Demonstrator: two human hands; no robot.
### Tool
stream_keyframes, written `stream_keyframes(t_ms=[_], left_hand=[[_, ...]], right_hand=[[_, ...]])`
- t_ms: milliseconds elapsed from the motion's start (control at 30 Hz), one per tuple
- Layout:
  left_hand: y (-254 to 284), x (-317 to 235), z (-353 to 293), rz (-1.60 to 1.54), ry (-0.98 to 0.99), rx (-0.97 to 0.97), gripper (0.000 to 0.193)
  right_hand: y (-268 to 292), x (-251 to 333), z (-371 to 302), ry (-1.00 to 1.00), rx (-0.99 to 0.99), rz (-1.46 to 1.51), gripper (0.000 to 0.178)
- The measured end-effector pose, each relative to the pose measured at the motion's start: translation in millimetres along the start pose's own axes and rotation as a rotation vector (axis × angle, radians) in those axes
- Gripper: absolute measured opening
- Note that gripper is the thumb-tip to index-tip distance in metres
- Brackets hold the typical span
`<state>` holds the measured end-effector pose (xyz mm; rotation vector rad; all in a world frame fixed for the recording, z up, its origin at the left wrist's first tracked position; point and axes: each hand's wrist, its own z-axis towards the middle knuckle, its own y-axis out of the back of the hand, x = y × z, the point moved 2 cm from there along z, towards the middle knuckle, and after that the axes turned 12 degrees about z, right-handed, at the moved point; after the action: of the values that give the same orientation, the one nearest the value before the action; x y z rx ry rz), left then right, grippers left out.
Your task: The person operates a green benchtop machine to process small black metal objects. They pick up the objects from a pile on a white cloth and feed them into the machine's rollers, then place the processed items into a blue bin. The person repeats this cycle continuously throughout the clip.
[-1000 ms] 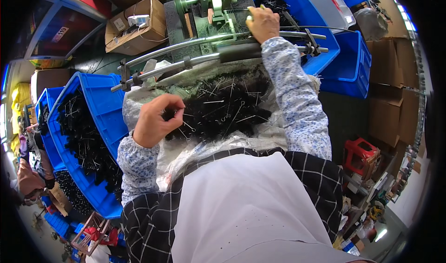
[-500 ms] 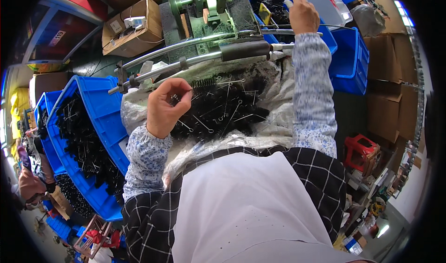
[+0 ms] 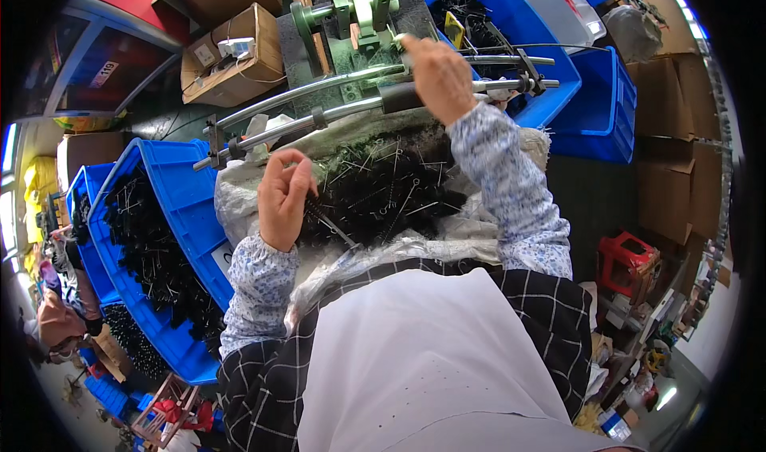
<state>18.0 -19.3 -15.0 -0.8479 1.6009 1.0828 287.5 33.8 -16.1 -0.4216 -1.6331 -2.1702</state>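
Note:
My left hand (image 3: 281,201) is closed, its fingers curled together at the left of the pile. From under its fingers a thin black twisted-wire brush (image 3: 331,224) slants down toward me. Below and beside it lies a heap of black wire brushes (image 3: 391,185) with looped metal ends, on a whitish woven sack (image 3: 471,248) across my lap. My right hand (image 3: 443,78) reaches to the green machine (image 3: 363,41), fingers bent beside its working head. A pale cover shows on one fingertip. Whatever these fingers pinch is too small or hidden to make out.
Two metal rails (image 3: 295,125) with clamps cross in front of the machine. A blue bin of black brushes (image 3: 171,181) stands at left, and another blue bin (image 3: 550,93) at back right. An open carton (image 3: 239,77) and a red stool (image 3: 626,264) are nearby.
My right hand has swung left from above the back right bin to the machine head. My left hand has turned, and the brush at it now points down toward me.

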Motion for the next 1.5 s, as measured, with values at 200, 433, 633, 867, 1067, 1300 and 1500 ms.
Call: stream_keyframes(t_ms=[200, 433, 633, 867, 1067, 1300, 1500], left_hand=[[0, 8, -5, 0.024, 0.217, 0.244, 0.022], [-7, 2, -5, 0.073, 0.032, 0.358, 0.02], [-8, 2, -3, 0.12, 0.002, 0.338, 0.02], [-7, -3, -5, 0.124, 0.012, 0.325, 0.019], [-7, -1, -4, 0.156, -0.009, 0.316, 0.018], [-13, -10, -3, 0.13, -0.005, 0.339, 0.019], [-9, -9, -4, 0.159, -0.031, 0.339, 0.019]], right_hand=[[-22, -27, 25, 0.068, -0.151, -0.299, 0.013], [-31, -51, 40, 0.024, -0.144, -0.375, 0.012], [-37, -54, 47, -0.015, -0.038, -0.321, 0.025], [-36, -56, 47, 0.022, -0.086, -0.264, 0.025], [-39, -67, 48, 0.052, -0.111, -0.171, 0.025], [-47, -78, 56, 0.081, -0.074, -0.179, 0.024], [-25, -65, 43, -0.101, -0.101, -0.346, 0.032]])
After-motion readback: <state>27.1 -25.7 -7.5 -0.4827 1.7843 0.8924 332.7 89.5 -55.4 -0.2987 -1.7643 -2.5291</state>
